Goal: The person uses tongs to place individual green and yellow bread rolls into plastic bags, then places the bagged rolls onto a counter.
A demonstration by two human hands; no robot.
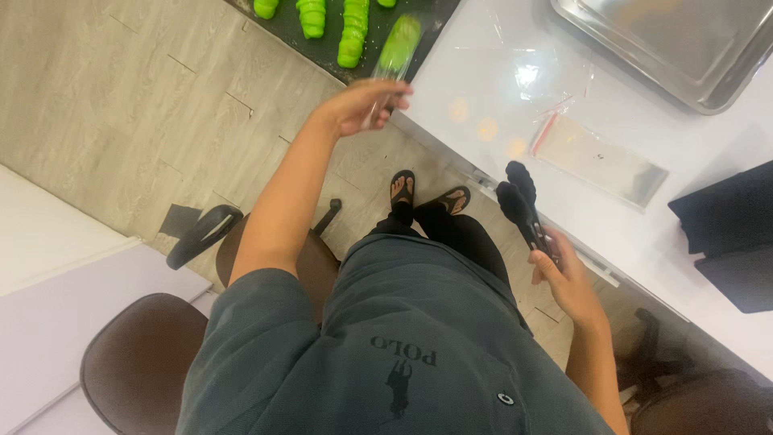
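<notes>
Nearest, at the bottom edge, a grey shirt (419, 362) seen from above, with dark trousers (451, 234) below it and brown chairs (137, 354) to either side. Just beyond, on the right, the right hand (568, 282) closed round the handles of black tongs (519, 201), tips pointing away and close together, hanging over the near edge of the white worktop (692, 145) and touching nothing else. Lower down and further off, two feet in black sandals (403, 189) on the pale wood-look floor (121, 97). Beyond those, the left arm stretched forward, and at its end the left hand (358, 105) pinched on the lower end of a clear bag with a green roll (398, 48) inside, blurred, held tilted in the air over the worktop's corner, its top end overlapping the edge of a dark tray (427, 16). On that tray, at the top of the view, more green rolls (352, 36) lying side by side, apart from the held one. To the right on the worktop, an empty clear bag (600, 157) lying flat, well apart from both hands. Furthest off, in the top right corner, a steel tray (708, 101); at the right edge, a black cloth thing (729, 234), too dark to tell what kind.
</notes>
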